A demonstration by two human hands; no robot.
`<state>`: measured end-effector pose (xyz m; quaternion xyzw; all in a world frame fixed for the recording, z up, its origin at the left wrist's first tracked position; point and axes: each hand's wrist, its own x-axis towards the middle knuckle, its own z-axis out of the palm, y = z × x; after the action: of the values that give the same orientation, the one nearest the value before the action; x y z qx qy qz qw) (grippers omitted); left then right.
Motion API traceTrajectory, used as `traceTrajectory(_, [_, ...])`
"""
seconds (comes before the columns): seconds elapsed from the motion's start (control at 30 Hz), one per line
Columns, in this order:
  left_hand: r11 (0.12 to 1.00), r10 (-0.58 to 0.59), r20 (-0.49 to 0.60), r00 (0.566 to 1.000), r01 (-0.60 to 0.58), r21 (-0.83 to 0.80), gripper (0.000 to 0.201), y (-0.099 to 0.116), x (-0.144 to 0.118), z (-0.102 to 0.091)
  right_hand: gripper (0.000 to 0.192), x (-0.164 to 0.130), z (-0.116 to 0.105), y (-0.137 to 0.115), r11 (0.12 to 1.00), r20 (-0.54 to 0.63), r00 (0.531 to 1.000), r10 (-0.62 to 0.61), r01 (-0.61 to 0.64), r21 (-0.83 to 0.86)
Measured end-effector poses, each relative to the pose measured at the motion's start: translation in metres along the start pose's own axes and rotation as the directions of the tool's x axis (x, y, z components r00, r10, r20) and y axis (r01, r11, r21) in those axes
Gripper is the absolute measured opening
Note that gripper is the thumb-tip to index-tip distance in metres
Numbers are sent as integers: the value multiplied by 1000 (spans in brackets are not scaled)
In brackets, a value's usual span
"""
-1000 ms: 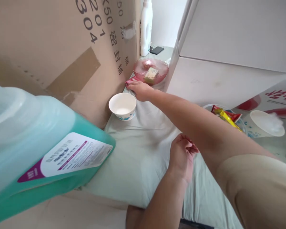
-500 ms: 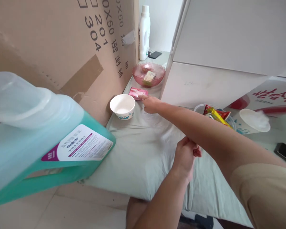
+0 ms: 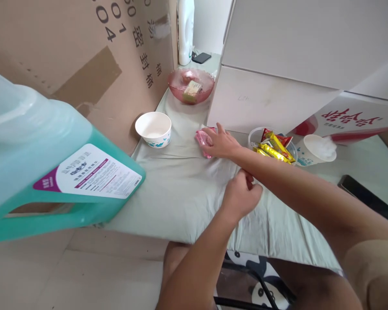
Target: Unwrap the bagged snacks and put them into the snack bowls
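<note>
A small pink packet is pinned under the fingers of the right hand on the pale green cloth, near the white paper bowl. The left hand is loosely curled on the cloth, holding nothing visible. The packet appears mid-retrieval; a firmer pinch is called for before lifting.

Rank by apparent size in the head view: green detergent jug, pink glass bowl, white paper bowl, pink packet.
1. Green detergent jug, though nearness inflates it.
2. Pink glass bowl.
3. White paper bowl.
4. Pink packet, partly covered by the right hand.

Paper bowl left of packet, dish behind.
</note>
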<state>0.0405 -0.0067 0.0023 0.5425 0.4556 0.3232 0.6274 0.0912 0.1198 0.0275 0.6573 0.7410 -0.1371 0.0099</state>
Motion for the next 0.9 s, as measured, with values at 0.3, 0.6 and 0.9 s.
traceTrajectory(0.3, [927, -283, 803, 525, -64, 369, 12, 14, -4, -10, 79, -72, 31, 43, 914, 33, 968, -248, 222, 340])
traceTrajectory(0.6, [952, -306, 949, 74, 0, 307, 17, -11, -23, 48, 70, -232, 73, 123, 220, -134, 942, 309, 66, 973])
traceTrajectory(0.9, [952, -130, 450, 883, 238, -194, 61, -27, 12, 78, 67, -250, 67, 164, -223, 1, 946, 323, 75, 972])
